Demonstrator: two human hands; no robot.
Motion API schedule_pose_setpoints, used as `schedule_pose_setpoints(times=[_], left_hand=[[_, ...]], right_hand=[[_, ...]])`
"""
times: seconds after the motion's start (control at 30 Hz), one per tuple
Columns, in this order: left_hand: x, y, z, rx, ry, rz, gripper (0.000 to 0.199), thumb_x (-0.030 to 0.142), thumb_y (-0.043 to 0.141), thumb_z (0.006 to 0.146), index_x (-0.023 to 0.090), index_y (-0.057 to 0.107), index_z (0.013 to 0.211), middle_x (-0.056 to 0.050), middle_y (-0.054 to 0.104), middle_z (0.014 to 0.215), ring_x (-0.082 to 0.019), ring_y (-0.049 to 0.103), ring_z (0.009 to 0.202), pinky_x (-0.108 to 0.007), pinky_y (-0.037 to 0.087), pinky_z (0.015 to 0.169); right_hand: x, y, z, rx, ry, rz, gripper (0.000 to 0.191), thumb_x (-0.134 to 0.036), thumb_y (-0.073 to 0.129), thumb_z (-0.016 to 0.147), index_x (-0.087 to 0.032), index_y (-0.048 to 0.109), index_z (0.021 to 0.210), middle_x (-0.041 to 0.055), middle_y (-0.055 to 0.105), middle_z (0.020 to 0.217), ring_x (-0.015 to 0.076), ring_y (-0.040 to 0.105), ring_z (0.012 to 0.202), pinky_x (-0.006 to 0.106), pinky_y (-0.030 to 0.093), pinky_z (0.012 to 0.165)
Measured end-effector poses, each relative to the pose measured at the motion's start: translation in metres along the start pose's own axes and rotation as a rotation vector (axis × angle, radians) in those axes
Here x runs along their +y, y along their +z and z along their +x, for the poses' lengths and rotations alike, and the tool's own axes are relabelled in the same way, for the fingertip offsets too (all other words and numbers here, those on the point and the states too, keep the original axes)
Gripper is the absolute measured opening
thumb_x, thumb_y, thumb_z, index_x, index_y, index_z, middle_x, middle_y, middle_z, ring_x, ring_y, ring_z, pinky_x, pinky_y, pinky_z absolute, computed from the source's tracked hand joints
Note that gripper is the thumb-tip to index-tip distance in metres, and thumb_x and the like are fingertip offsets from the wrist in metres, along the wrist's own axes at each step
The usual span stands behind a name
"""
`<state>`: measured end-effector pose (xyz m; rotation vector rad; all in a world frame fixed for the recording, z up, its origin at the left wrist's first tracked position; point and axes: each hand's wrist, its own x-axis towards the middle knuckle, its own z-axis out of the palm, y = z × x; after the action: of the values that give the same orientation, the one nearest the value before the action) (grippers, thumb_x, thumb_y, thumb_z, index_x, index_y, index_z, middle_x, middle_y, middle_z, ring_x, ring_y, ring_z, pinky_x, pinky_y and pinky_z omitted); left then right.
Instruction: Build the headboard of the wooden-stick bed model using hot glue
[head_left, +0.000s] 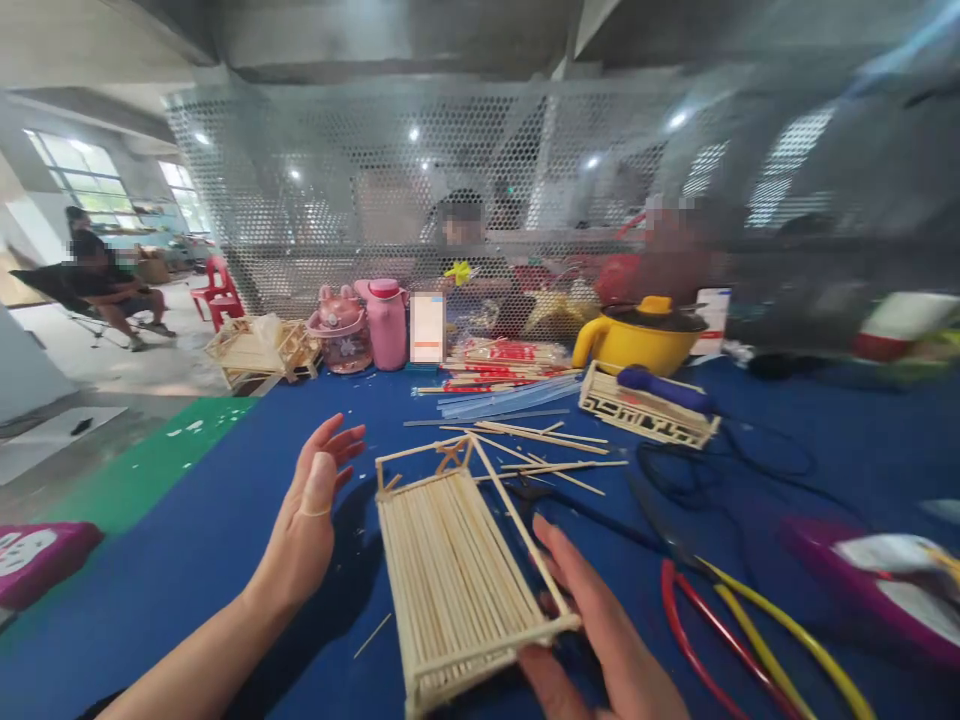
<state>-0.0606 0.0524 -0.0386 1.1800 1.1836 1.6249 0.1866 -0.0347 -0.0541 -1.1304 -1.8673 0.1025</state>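
Observation:
A small frame built of wooden sticks, with a slatted panel of sticks laid side by side, sits tilted in front of me. My right hand grips its near right corner, fingers on the outer rail and thumb underneath. To the left of the frame, my left hand is raised with its fingers apart, touching nothing; a pale band circles its thumb. Loose wooden sticks lie just beyond the frame. Red-and-yellow-handled pliers rest on the blue table to the right.
Behind the sticks are clear strips, red-wrapped stick bundles, a purple-handled tool on another stick piece, and a yellow pot. A pink jug stands left of a phone. A perforated metal screen separates seated people beyond.

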Motion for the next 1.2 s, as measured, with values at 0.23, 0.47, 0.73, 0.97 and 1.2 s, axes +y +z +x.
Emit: schedule_pose_setpoints(times=[0.23,0.47,0.73,0.97,1.2], left_hand=[[-0.006,-0.009,0.008,0.021,-0.037,-0.018,0.052,0.060,0.040,0.083,0.028,0.048,0.124,-0.007,0.060,0.121,-0.025,0.058,0.107,-0.042,0.045,0.091],[-0.007,-0.009,0.008,0.015,-0.056,-0.023,0.058,0.064,0.042,0.081,0.025,0.046,0.123,-0.008,0.061,0.118,-0.024,0.060,0.100,-0.040,0.047,0.085],[0.010,-0.004,0.055,-0.115,-0.052,0.166,0.059,0.067,0.041,0.079,0.017,0.059,0.103,-0.010,0.067,0.096,-0.024,0.061,0.091,-0.037,0.045,0.081],[0.016,0.018,0.079,-0.425,-0.203,0.253,0.056,0.064,0.039,0.081,0.015,0.066,0.093,-0.009,0.071,0.085,-0.024,0.063,0.080,-0.035,0.046,0.073],[0.001,-0.016,0.038,-0.450,-0.317,0.335,0.037,0.050,0.065,0.068,0.027,0.070,0.096,-0.004,0.072,0.083,-0.024,0.064,0.067,-0.036,0.052,0.062]], right_hand=[[0.018,-0.067,0.002,0.005,0.161,-0.290,0.041,-0.038,0.055,0.084,-0.028,0.052,0.123,0.0061,0.064,0.118,0.0198,0.066,0.097,0.025,0.056,0.075],[0.040,-0.091,0.030,-0.304,0.244,-0.549,0.022,-0.033,0.045,0.088,-0.024,0.065,0.092,0.0035,0.069,0.090,0.0180,0.066,0.081,0.029,0.051,0.070],[0.058,-0.097,0.065,-0.496,0.352,-0.665,0.022,-0.024,0.042,0.087,-0.023,0.064,0.083,0.0020,0.070,0.086,0.0190,0.064,0.081,0.028,0.043,0.067],[0.078,-0.073,0.125,-0.553,0.292,-0.761,0.019,-0.021,0.048,0.082,-0.020,0.065,0.074,0.0075,0.070,0.080,0.0216,0.065,0.077,0.027,0.038,0.061],[0.070,-0.092,0.113,-0.610,0.377,-0.725,0.016,-0.025,0.056,0.078,-0.021,0.058,0.063,0.0039,0.068,0.070,0.0198,0.062,0.066,0.026,0.031,0.054]])
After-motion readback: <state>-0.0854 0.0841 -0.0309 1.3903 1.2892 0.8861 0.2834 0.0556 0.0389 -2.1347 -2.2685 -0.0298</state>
